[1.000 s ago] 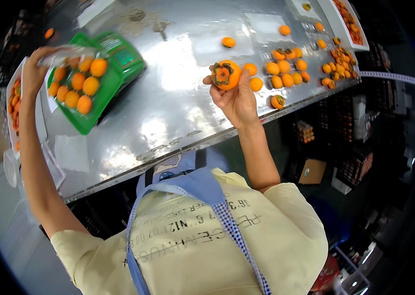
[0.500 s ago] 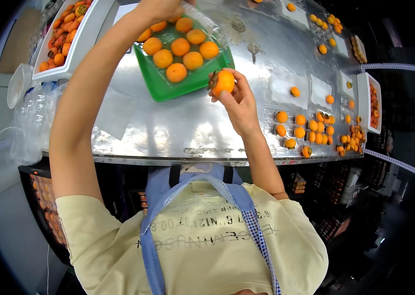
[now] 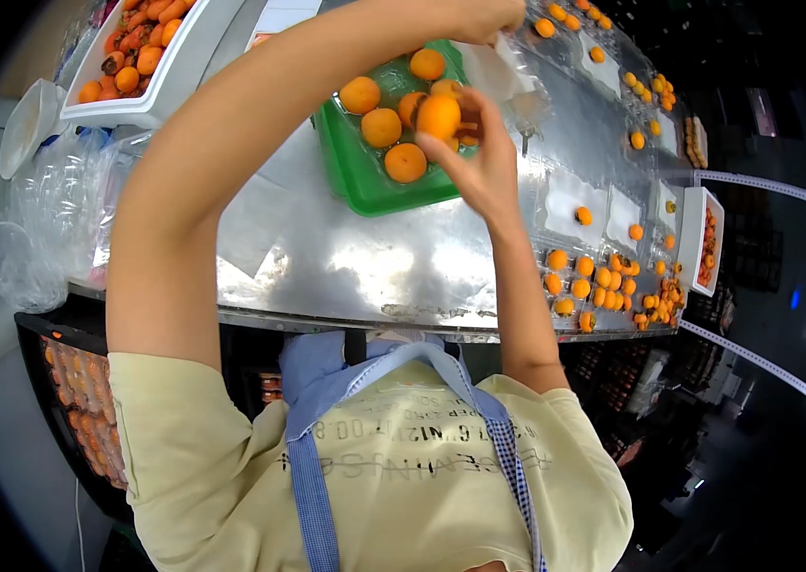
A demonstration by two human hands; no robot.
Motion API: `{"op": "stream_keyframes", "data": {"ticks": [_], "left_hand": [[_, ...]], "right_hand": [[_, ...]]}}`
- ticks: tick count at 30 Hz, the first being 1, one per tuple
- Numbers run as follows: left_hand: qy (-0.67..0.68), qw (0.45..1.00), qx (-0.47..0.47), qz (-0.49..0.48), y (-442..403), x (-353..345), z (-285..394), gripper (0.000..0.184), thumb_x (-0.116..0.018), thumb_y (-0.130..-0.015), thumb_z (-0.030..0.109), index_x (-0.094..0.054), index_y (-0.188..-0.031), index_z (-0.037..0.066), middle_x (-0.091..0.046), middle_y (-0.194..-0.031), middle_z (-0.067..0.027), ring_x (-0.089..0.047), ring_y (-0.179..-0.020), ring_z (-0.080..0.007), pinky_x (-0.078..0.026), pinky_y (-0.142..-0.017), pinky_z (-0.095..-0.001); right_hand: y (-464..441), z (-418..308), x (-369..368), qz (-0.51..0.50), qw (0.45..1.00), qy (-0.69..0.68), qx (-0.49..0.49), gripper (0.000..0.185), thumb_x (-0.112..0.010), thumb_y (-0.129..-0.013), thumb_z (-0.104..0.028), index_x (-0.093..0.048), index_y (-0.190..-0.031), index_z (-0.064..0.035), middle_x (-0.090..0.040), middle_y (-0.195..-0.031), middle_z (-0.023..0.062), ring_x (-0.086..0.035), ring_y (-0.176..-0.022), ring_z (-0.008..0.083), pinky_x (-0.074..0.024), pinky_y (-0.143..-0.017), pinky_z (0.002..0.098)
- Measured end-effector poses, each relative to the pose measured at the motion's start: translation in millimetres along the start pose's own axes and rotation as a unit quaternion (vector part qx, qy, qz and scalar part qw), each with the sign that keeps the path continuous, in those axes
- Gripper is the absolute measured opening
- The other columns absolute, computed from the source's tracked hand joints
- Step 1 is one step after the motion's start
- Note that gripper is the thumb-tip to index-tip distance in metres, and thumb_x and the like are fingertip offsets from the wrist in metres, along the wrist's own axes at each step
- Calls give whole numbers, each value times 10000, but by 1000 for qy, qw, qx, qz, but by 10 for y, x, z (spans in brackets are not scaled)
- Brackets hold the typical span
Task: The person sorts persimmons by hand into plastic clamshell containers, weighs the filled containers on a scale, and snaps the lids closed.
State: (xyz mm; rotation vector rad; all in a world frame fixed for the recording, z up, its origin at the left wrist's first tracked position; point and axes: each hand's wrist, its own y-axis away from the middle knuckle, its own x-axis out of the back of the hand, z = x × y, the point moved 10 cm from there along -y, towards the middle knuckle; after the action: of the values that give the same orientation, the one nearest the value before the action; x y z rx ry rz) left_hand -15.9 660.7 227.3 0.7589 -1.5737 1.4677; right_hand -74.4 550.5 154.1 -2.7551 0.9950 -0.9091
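A persimmon [image 3: 439, 117] is gripped between the thumb and fingers of my right hand [image 3: 484, 153], over the green tray [image 3: 370, 203]. Inside that tray, several persimmons [image 3: 381, 127] sit in a clear plastic liner; my right hand and the held fruit cover part of them. My left hand [image 3: 494, 17] reaches past the tray's far right corner at the top of the view, its fingers closed at the edge of a clear plastic film [image 3: 517, 81] hanging below it. The fingertips are partly cut off by the frame.
A white foam box [image 3: 141, 107] of persimmons stands at the left, above clear plastic bags [image 3: 60, 205]. On the right of the metal table [image 3: 327, 276] lie clear trays with loose persimmons [image 3: 603, 276] and another white box [image 3: 699, 229]. Filled crates [image 3: 83, 400] are below the table.
My left hand has swung right across the tray's far side, along with the plastic film. My right hand has brought the persimmon up over the tray's fruit. The view has shifted slightly.
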Motion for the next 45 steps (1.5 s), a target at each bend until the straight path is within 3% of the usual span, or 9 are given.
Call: {"op": "stream_keyframes", "data": {"ticks": [3,10,22,25,29,35,38,44,45], "left_hand": [[-5,999,21,-40,-142,-86,2,79,-613,-646,128,-682,-680,112,-650,-695,-118,-648,-684,-292,-499,-599,-418],[26,999,26,-34,-104,-122,-43,96,-620,-652,130,-655,-727,82,-656,-713,-121,-652,-701,-300,-505,-597,-417],[71,996,48,15,29,-12,-68,182,-642,-684,136,-628,-839,41,-657,-779,-155,-651,-761,-310,-513,-644,-405],[69,994,77,-44,220,-49,-38,218,-665,-655,51,-669,-862,119,-672,-904,-31,-636,-890,-222,-486,-758,-351],[76,995,33,59,718,22,57,194,-673,-638,46,-684,-800,152,-633,-800,-21,-599,-854,-213,-434,-762,-344],[12,995,85,-58,1355,-270,51,422,-734,-650,154,-643,-1059,203,-606,-1071,-24,-494,-1130,-240,-360,-926,-474],[82,985,115,-95,1616,-122,71,542,-692,-666,73,-568,-1187,158,-565,-1150,-57,-382,-1244,-269,-316,-940,-552],[275,889,359,76,2474,413,-510,537,-710,-705,228,-555,-1210,132,-592,-1142,-90,-517,-1130,-287,-389,-965,-449],[185,882,358,243,2732,506,-591,469,-709,-732,317,-606,-1146,122,-660,-1016,-91,-639,-912,-236,-517,-765,-324]], "right_hand": [[-442,16,-174,-10,989,145,38,583,-777,-676,-282,-526,-1141,-35,-620,-971,150,-588,-910,308,-485,-783,388],[-890,184,-672,-91,932,318,147,480,-762,-687,-312,-590,-1055,-54,-618,-967,115,-577,-919,280,-472,-756,388],[-886,299,-707,-137,947,278,85,322,-724,-742,-217,-622,-989,-37,-640,-939,116,-597,-841,272,-475,-730,350],[-652,-253,-544,-41,953,259,149,241,-708,-746,-133,-625,-940,-17,-649,-897,113,-592,-805,278,-469,-729,343],[77,-524,-650,-74,963,140,218,231,-689,-690,-13,-643,-914,-49,-624,-906,103,-572,-839,272,-447,-727,366],[826,-547,-1007,-174,955,101,219,217,-695,-661,51,-658,-853,-42,-631,-846,70,-574,-781,250,-457,-697,338],[996,-504,-1130,-209,953,107,193,224,-689,-656,74,-662,-852,-32,-636,-831,73,-573,-765,254,-469,-679,337],[1220,-290,-1226,-281,939,145,138,204,-668,-664,90,-652,-834,-21,-637,-794,93,-578,-722,256,-468,-647,339],[1255,-265,-1254,-296,932,153,141,192,-663,-672,87,-649,-829,-23,-639,-789,100,-585,-696,259,-469,-624,337]]}}
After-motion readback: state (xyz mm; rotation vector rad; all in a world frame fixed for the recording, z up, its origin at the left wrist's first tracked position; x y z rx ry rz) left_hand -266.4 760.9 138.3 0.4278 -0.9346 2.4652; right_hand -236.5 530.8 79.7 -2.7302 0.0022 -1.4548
